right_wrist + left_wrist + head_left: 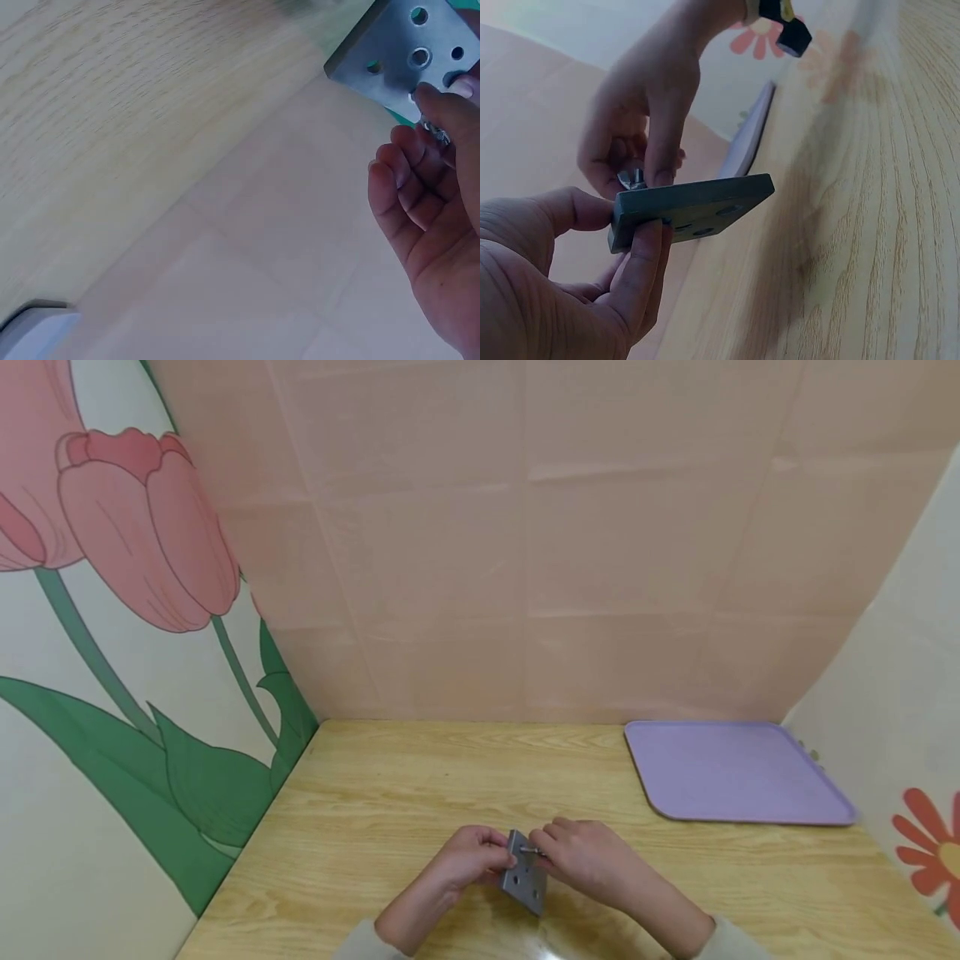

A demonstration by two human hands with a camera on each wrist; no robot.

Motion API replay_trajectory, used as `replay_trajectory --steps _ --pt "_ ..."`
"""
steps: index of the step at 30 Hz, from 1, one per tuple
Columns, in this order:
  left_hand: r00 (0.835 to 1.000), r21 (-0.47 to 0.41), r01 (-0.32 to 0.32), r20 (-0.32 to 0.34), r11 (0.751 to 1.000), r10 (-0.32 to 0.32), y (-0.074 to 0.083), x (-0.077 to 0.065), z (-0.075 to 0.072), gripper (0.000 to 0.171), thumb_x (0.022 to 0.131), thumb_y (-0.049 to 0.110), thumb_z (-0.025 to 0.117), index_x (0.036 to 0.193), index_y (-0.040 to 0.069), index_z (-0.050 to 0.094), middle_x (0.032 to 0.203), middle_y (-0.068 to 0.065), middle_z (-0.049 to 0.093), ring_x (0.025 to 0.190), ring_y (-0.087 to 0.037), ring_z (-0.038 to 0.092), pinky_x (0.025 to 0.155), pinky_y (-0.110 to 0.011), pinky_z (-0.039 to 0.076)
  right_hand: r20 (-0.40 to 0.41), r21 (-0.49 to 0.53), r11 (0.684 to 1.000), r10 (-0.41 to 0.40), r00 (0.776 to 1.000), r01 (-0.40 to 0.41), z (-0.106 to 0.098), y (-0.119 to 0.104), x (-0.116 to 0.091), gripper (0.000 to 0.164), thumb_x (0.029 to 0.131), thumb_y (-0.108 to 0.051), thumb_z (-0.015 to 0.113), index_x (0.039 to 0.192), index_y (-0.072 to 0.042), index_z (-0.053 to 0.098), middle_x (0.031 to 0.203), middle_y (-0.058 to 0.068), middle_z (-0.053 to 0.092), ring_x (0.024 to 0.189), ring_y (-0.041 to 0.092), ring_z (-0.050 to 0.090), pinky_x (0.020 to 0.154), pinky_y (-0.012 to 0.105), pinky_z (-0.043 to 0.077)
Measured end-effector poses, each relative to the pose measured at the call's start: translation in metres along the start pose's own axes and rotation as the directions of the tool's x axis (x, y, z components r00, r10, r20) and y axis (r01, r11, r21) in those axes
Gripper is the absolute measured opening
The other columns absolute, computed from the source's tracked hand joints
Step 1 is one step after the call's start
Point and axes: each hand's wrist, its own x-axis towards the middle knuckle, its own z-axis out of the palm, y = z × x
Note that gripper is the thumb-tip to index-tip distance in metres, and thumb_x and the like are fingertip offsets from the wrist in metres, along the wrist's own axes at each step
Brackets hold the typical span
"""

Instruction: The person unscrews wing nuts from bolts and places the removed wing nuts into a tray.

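Note:
My left hand [471,862] holds a square grey metal plate [523,887] by one edge, above the wooden table, with thumb and fingers on opposite faces. Several round holes run through the plate, as the right wrist view shows. At one corner a shiny wing nut [632,180] sits on a threaded screw that stands out from the plate's face. My right hand [588,860] pinches this wing nut, its thumb lying close to the plate and its other fingers curled. In the right wrist view the thumb partly covers the wing nut [436,133].
A purple tray [738,772] lies at the table's back right, near the side wall. The wooden table [390,793] meets a pink-covered back wall [517,543]. A wall painted with tulips [150,535] borders the left side.

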Motion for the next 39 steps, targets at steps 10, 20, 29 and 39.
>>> replay_trajectory --steps 10,20,29,39 --pt "1.000 0.001 -0.010 -0.005 1.000 0.010 -0.0022 0.0023 0.0001 0.024 0.075 0.004 0.063 0.099 -0.003 0.061 0.090 -0.010 0.067 0.075 -0.017 0.064 0.067 -0.033 0.055 0.346 0.532 0.658 0.406 0.846 -0.533 -0.0003 -0.0010 0.0017 0.033 0.095 -0.046 0.043 0.090 -0.019 0.061 0.062 -0.010 0.054 0.050 0.002 0.045 0.043 0.021 0.039" --pt "1.000 -0.004 -0.006 -0.001 1.000 0.006 -0.0025 0.0036 0.0007 0.022 0.076 0.003 0.063 0.096 -0.003 0.062 0.090 -0.009 0.068 0.076 -0.017 0.065 0.067 -0.033 0.055 0.601 0.660 0.282 0.357 0.715 -0.696 0.0018 -0.0041 0.0018 0.046 0.095 -0.047 0.042 0.081 -0.008 0.060 0.063 0.006 0.063 0.048 0.014 0.053 0.040 0.031 0.045" --pt "1.000 -0.016 -0.011 0.010 1.000 0.011 -0.0016 0.0025 0.0007 0.023 0.076 0.002 0.062 0.097 -0.004 0.061 0.091 -0.010 0.067 0.075 -0.017 0.064 0.067 -0.032 0.055 0.192 0.284 0.926 0.200 0.961 -0.250 -0.0001 -0.0032 -0.0008 0.017 0.087 -0.036 0.062 0.092 -0.020 0.062 0.069 -0.015 0.055 0.057 -0.001 0.046 0.046 0.019 0.038" --pt "0.999 -0.014 -0.034 0.006 0.999 0.034 -0.0017 0.0021 0.0016 0.022 0.075 0.003 0.063 0.096 -0.004 0.061 0.087 -0.009 0.067 0.071 -0.015 0.064 0.064 -0.030 0.055 -0.009 0.026 0.998 0.055 0.998 -0.054 0.0001 -0.0039 -0.0030 0.022 0.080 -0.031 0.071 0.096 -0.019 0.062 0.072 -0.012 0.058 0.059 0.003 0.050 0.044 0.018 0.039"
